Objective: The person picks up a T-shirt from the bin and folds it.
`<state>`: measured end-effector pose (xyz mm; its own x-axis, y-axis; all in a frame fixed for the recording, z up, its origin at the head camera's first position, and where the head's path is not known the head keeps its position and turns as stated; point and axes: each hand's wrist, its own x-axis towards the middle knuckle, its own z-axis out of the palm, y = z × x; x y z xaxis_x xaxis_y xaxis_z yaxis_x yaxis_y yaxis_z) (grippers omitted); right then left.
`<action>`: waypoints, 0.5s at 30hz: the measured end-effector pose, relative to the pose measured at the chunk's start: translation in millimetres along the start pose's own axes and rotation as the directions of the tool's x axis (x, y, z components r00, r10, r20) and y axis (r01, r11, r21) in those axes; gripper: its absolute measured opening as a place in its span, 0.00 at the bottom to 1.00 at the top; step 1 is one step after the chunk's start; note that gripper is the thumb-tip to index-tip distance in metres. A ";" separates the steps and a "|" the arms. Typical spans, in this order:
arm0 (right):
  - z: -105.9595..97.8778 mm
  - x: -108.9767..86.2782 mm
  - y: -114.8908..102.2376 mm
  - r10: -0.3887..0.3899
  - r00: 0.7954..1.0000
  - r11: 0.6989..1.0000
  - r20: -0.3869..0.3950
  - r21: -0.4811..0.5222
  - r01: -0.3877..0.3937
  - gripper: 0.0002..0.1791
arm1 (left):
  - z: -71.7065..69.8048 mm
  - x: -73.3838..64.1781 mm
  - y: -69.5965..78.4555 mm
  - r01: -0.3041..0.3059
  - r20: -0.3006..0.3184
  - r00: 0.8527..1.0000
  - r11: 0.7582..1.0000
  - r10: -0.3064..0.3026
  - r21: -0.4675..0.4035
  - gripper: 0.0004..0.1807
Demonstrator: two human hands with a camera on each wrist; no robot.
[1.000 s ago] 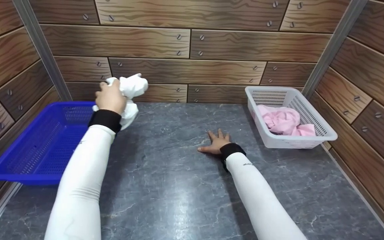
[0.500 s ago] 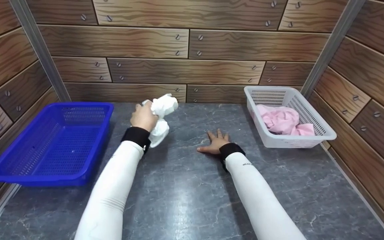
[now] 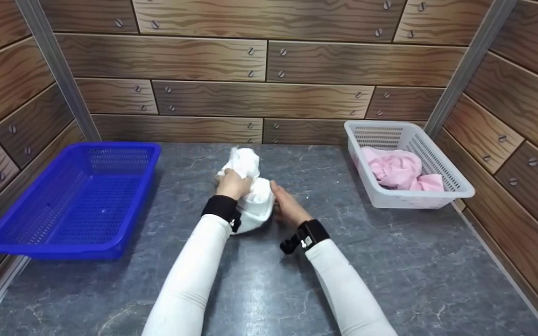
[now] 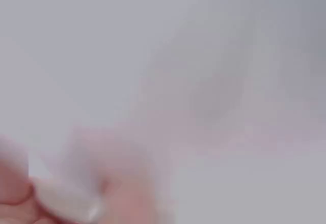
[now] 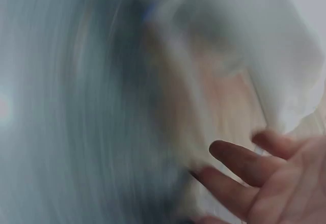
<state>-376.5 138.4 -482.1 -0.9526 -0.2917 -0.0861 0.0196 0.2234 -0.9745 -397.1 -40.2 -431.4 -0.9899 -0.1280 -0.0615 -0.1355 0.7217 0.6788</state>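
A bunched white cloth (image 3: 256,207) is above the middle of the grey tabletop in the head view. My left hand (image 3: 233,185) grips it from the left, fingers curled into the fabric. White blur fills most of the left wrist view, with fingertips (image 4: 127,198) pinching at the bottom. On the cloth's right side is my right hand (image 3: 290,204), thumb up and close against the fabric; whether it touches is unclear. In the right wrist view its fingers (image 5: 244,165) are extended and spread, holding nothing, below the blurred white cloth (image 5: 285,51).
At the left stands a blue perforated plastic basket (image 3: 129,210). A white plastic basket (image 3: 367,179) with a crumpled pink cloth (image 3: 397,169) inside stands at the back right. Wood-patterned walls (image 3: 213,60) enclose the tabletop (image 3: 250,289) at the back and sides.
My left hand has carried the white cloth rightward from beside the blue basket and lowered it at the middle. My right hand has lifted from lying flat and turned toward the cloth.
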 end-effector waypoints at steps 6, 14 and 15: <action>4.1 -4.2 9.8 -0.023 0.954 1.000 -0.298 0.003 0.025 0.46 | -1.1 -5.3 -15.0 -0.004 0.070 0.997 0.989 0.014 -0.146 0.30; -47.8 -2.6 19.5 -0.005 0.882 1.000 -0.471 -0.011 -0.001 0.35 | -25.9 -5.6 -65.5 -0.046 -0.150 0.989 0.965 0.007 -0.259 0.23; -55.0 -3.7 19.5 0.011 0.866 1.000 -0.500 0.003 -0.011 0.35 | -27.8 -6.1 -72.3 -0.025 -0.161 0.987 0.957 -0.023 -0.288 0.23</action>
<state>-389.4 194.9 -489.4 -0.9766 0.2143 0.0184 0.0307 0.2238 -0.9741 -380.0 -110.5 -459.7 -0.9667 -0.2525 0.0414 -0.0933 0.4985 0.8619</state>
